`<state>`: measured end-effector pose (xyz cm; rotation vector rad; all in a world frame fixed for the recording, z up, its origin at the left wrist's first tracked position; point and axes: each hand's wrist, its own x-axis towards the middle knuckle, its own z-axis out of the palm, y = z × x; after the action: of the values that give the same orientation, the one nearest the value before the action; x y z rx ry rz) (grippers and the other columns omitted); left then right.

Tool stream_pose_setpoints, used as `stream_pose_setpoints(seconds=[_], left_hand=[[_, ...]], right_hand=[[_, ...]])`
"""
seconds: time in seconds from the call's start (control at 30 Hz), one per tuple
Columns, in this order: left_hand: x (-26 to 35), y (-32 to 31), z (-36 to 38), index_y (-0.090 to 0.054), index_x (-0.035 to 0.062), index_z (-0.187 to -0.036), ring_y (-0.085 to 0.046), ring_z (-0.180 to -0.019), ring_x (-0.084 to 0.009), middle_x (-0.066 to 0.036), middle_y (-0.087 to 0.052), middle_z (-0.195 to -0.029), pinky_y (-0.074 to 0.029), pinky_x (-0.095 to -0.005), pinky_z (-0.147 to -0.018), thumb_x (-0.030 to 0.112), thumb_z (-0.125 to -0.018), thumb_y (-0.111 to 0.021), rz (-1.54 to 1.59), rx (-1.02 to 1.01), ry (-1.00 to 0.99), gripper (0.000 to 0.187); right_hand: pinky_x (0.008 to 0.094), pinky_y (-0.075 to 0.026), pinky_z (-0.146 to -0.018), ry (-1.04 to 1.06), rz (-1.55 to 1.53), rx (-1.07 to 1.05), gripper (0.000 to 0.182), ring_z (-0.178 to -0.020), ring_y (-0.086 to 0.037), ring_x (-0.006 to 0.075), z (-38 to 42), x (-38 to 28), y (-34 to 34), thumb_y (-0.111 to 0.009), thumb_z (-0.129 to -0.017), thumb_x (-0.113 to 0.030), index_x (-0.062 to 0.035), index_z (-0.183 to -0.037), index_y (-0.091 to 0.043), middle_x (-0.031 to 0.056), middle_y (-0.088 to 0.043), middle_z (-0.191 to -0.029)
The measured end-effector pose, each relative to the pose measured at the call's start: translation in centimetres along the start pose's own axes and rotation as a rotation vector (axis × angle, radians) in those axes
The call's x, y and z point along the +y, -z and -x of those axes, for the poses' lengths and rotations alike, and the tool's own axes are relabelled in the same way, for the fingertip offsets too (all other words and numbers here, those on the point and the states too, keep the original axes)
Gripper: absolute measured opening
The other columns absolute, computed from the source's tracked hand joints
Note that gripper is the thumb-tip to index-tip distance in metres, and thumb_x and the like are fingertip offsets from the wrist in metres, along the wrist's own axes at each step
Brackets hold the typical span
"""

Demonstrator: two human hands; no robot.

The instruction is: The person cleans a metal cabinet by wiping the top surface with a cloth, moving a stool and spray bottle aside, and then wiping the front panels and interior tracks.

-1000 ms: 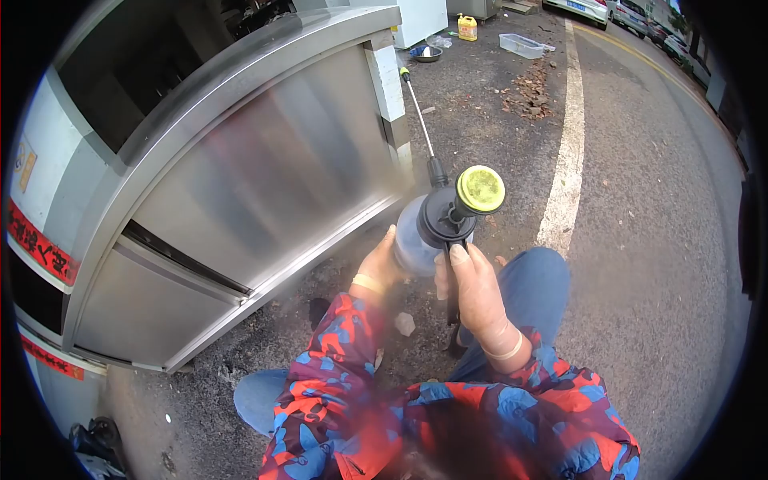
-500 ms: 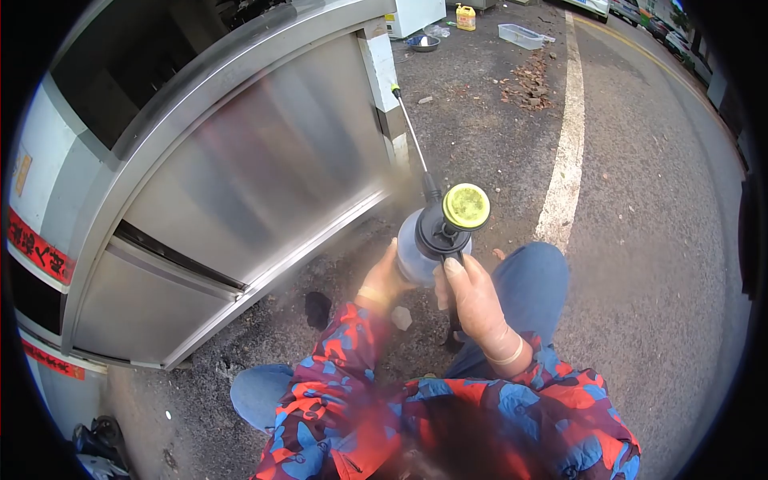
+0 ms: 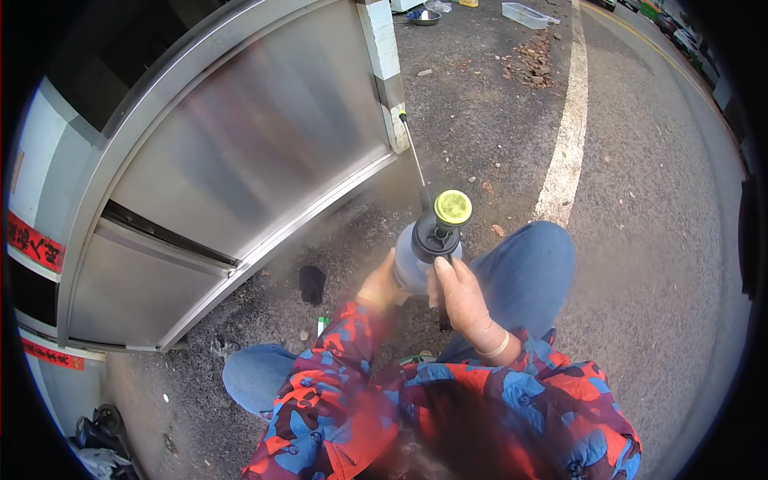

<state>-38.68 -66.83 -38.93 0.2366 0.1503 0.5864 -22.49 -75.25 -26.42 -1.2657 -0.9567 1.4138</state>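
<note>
Here, curled left hand [image 3: 384, 282] and closed right hand [image 3: 466, 306] hold yellow-capped translucent plastic sprayer [image 3: 414, 268] roughly upright; thin wand [image 3: 414, 152] points forward-left.

1. Ground [image 3: 656, 264]: grey asphalt, rough, gritty; white painted line [image 3: 566, 136] running along it.
2. Brown rubble [image 3: 534, 64], loose heap, left of line.
3. Clear plastic tub [image 3: 526, 15], just beyond rubble.
4. Dark bowl [image 3: 423, 19], far side, something white inside.
5. Yellow container [image 3: 469, 3], cut off at top edge.
6. Black item [image 3: 312, 285], near metal cabinet base, type unclear.
7. Green-and-white item [image 3: 322, 325], small, partly hidden.
8. Scattered small stones.
</note>
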Motion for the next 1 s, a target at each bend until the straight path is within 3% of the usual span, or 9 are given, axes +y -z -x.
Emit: stream_pose_setpoints(seconds=[0.43,0.5,0.7,0.83,0.93,1.0], left_hand=[[-3.3,3.7,3.0,-0.047,0.0188,-0.134,-0.051,-0.120,-0.0261,-0.006,-0.054,-0.131,-0.039,-0.0549,-0.101,0.052,-0.097,-0.035,0.282,-0.138,0.149,0.051],[-3.6,3.8,2.9,-0.047,0.0188,-0.134,-0.052,-0.119,-0.0261,-0.006,-0.054,-0.131,-0.039,-0.0551,-0.101,0.052,-0.097,-0.035,0.303,-0.152,0.158,0.051],[-4.3,4.5,3.0,-0.049,0.0191,-0.132,-0.054,-0.116,-0.0259,-0.006,-0.056,-0.128,-0.040,-0.0557,-0.100,0.052,-0.097,-0.034,0.349,-0.176,0.187,0.050],[-4.2,4.8,3.2,-0.050,0.0195,-0.130,-0.057,-0.111,-0.0254,-0.006,-0.058,-0.124,-0.041,-0.0559,-0.098,0.052,-0.098,-0.033,0.272,-0.108,0.167,0.049],[-3.9,2.8,2.7,-0.052,0.0193,-0.129,-0.059,-0.105,-0.0240,-0.005,-0.060,-0.120,-0.043,-0.0542,-0.097,0.051,-0.098,-0.032,0.388,-0.158,0.151,0.048],[-3.6,2.7,2.7,-0.050,0.0182,-0.130,-0.056,-0.109,-0.0251,-0.006,-0.058,-0.123,-0.041,-0.0554,-0.097,0.052,-0.098,-0.032,0.392,-0.155,0.110,0.050]], right_hand=[[0.0274,-0.043,-0.053,-0.246,-0.109,0.065,0.035,-0.056,-0.049,0.0127,-1.9,6.2,-0.9,-0.048,-0.097,-0.037,-0.0044,-0.089,-0.057,0.0017,-0.052,-0.069],[0.0264,-0.040,-0.051,-0.298,-0.192,0.109,0.041,-0.054,-0.048,0.0111,-2.3,7.1,-0.9,-0.051,-0.095,-0.043,-0.0049,-0.083,-0.057,0.0004,-0.051,-0.066],[0.0267,-0.042,-0.051,-0.372,-0.212,0.109,0.036,-0.056,-0.050,0.0125,-3.1,8.6,-0.8,-0.049,-0.097,-0.042,-0.0091,-0.084,-0.055,-0.0004,-0.051,-0.067],[0.0264,-0.043,-0.052,-0.395,-0.211,0.095,0.036,-0.055,-0.049,0.0123,-3.5,8.9,-0.8,-0.049,-0.096,-0.043,-0.0095,-0.085,-0.056,-0.0006,-0.051,-0.068],[0.0261,-0.040,-0.051,-0.359,-0.209,0.098,0.043,-0.055,-0.048,0.0113,-2.9,8.3,-1.2,-0.050,-0.095,-0.046,-0.0051,-0.083,-0.057,0.0008,-0.051,-0.066],[0.0280,-0.044,-0.055,-0.260,-0.123,0.035,0.042,-0.059,-0.052,0.0130,-2.1,7.1,-1.7,-0.054,-0.093,-0.044,-0.0026,-0.089,-0.058,0.0023,-0.054,-0.069]])
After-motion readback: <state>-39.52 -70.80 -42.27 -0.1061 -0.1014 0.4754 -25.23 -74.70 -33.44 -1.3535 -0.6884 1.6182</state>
